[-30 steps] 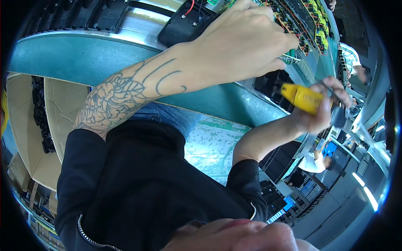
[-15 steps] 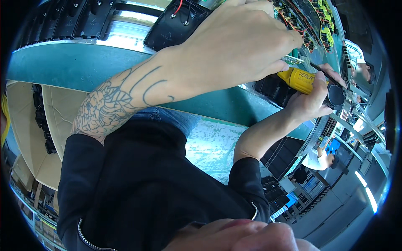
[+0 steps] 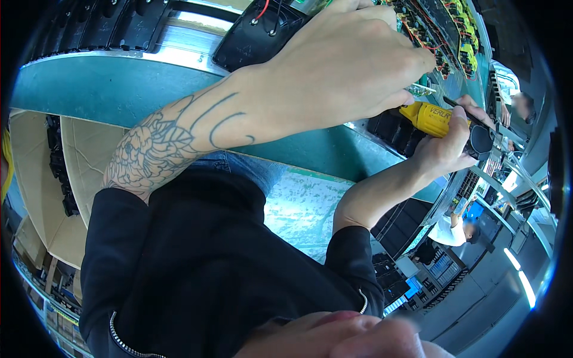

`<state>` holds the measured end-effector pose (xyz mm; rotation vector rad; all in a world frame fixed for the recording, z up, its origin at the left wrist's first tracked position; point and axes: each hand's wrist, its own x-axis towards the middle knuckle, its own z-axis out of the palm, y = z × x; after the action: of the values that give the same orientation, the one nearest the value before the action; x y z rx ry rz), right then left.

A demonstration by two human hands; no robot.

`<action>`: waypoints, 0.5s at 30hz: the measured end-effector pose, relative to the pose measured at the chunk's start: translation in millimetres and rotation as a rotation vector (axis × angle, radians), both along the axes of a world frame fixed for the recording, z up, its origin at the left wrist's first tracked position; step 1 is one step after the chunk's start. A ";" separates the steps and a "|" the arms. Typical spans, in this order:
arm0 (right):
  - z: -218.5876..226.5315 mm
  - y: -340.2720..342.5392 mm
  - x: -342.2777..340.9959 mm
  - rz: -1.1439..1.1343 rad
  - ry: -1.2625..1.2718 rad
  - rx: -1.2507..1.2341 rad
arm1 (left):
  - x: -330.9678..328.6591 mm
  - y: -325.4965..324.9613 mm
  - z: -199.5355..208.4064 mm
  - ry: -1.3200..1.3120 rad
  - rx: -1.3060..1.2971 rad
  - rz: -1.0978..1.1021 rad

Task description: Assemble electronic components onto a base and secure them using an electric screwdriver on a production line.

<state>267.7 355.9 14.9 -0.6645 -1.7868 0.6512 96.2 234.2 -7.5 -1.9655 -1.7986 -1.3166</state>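
Observation:
My right hand point(image 3: 444, 143) is wrapped round a yellow-and-black electric screwdriver point(image 3: 428, 119), its thumb along the body. My left hand point(image 3: 358, 62) reaches across with its back toward me, fingers curled and mostly hidden. Its thumb tip lies close to the yellow end of the screwdriver. What the left fingers hold is out of sight. A green circuit board point(image 3: 422, 90) shows just beyond that hand. Beside the left wrist lies a black plastic housing point(image 3: 250, 45) with red and black wires coming out of it.
Several black housings point(image 3: 95, 30) stand in a row at the upper left of the green bench point(image 3: 71, 89). Boards with yellow parts point(image 3: 467, 42) line the upper right. Cardboard point(image 3: 83, 173) stands below the bench at left. Another person point(image 3: 450, 231) is in the background at right.
The view has shifted a little, so the bench and housing appear slightly farther right and lower. Both hands keep nearly the same pose, with the screwdriver still in my right hand.

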 end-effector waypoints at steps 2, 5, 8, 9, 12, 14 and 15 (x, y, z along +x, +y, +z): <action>-0.5 0.4 1.0 -0.004 -0.004 -0.014 | -0.3 -0.2 0.2 0.005 0.000 0.000; -1.0 1.6 2.3 -0.010 -0.005 -0.028 | -0.5 -0.6 0.7 0.012 0.000 0.000; -0.7 4.5 4.1 0.019 0.045 0.014 | 0.4 -1.0 1.5 0.006 -0.046 -0.002; -0.3 5.8 6.1 0.027 0.062 0.028 | 1.1 -1.0 1.9 0.004 -0.061 -0.005; 1.9 18.2 36.9 0.035 0.117 0.148 | 1.9 -2.9 3.4 0.003 -0.043 0.007; 10.3 9.1 65.6 0.458 0.309 0.005 | 1.7 -3.7 4.1 0.000 -0.025 0.024; 12.7 -5.6 75.2 0.579 0.294 -0.023 | 2.5 -3.7 4.4 0.002 -0.021 0.017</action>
<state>342.9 350.2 27.6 -0.0419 -1.6915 1.0951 98.8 230.5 -3.1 -1.9563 -1.8312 -1.2953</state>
